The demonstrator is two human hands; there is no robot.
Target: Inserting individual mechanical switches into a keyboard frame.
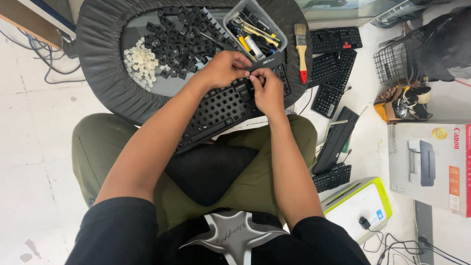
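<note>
A black keyboard (218, 110) with most keycaps removed lies tilted across my lap and the edge of a round padded table (103, 73). My left hand (223, 68) rests on the keyboard's far edge, fingers curled over it. My right hand (267, 91) presses its fingertips onto the upper right key area, pinching a small black keycap there. The two hands almost touch. A pile of loose black keycaps (176, 41) and a cluster of small white rubber domes (140, 64) lie on the table just beyond the keyboard.
A clear plastic tub (255, 29) holds tools. A paintbrush with a red handle (301, 51) lies on the table's right rim. Several black keyboards (333, 73) lie on the floor at right, with a wire basket (395, 64), a printer box (431, 164) and a white-green device (360, 206).
</note>
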